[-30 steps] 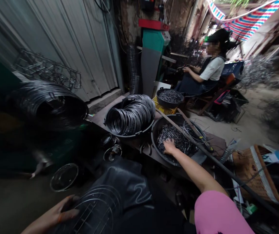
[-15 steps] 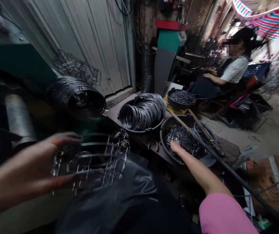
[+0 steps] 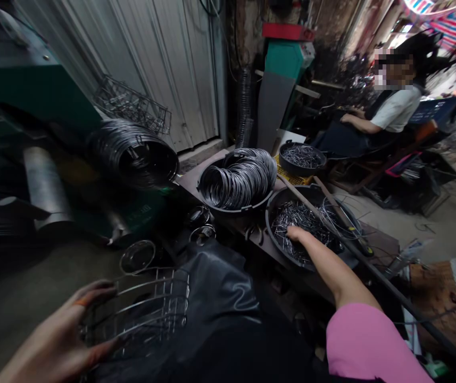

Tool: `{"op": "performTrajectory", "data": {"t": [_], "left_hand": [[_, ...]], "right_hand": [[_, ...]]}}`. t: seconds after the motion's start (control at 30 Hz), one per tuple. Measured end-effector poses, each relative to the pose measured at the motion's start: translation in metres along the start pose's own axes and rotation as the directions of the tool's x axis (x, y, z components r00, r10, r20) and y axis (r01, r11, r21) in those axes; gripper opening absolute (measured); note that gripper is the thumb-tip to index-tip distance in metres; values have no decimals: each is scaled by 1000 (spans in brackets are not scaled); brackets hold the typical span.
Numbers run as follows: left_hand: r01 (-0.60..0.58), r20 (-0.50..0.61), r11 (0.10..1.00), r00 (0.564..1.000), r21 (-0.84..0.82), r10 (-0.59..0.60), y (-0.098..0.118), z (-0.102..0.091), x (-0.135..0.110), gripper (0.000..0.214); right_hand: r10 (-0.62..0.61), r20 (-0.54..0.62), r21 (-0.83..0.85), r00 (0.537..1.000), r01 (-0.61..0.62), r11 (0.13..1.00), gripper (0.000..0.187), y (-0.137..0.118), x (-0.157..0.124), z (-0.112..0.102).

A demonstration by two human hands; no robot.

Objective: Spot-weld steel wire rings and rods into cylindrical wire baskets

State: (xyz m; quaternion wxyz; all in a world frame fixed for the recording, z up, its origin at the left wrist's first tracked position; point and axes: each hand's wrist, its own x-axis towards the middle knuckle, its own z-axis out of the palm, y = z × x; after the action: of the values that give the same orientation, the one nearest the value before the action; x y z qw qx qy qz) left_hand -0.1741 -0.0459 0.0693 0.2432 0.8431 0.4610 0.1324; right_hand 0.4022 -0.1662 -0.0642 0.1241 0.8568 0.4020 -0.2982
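My left hand (image 3: 66, 338) grips the side of a round wire basket (image 3: 143, 308) that rests over a black sheet on my lap, low at the left. My right hand (image 3: 297, 234) reaches forward into a black tub (image 3: 278, 250) filled with short cut wire pieces (image 3: 303, 218); the fingers are curled down among the pieces, and whether they hold any is hidden. Beside that tub stands another black tub holding a thick stack of wire rings (image 3: 238, 178).
A big coil of dark wire (image 3: 135, 154) sits on a green machine at left, with a wire rack (image 3: 132, 106) by the metal wall. Another person (image 3: 387, 111) sits at the back right near a smaller tub of wire bits (image 3: 301, 157). A woven basket (image 3: 443, 298) lies at right.
My left hand came up with the wire basket, then lowered it back onto my lap. My right hand stayed in the tub of wire pieces. The view swung a little to the left.
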Motion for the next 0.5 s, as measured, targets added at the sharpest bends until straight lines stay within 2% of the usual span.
{"op": "performTrajectory", "data": {"t": [0.13,0.27,0.37,0.5], "left_hand": [[68,97,996,993,-57,-63,-8,26,-10,69],[80,171,988,984,-130,-57,2,44,-7,66],[104,138,982,987,-159,-82,8,57,-4,67],[119,126,978,987,-171,-98,7,62,-5,64]], "right_hand": [[-81,-28,-10,996,81,997,25,9,-13,-11],[-179,1,-6,984,179,984,22,5,-25,-11],[-220,48,1,974,220,976,18,-8,-26,-4],[-253,65,23,965,252,967,27,-21,-19,4]]}}
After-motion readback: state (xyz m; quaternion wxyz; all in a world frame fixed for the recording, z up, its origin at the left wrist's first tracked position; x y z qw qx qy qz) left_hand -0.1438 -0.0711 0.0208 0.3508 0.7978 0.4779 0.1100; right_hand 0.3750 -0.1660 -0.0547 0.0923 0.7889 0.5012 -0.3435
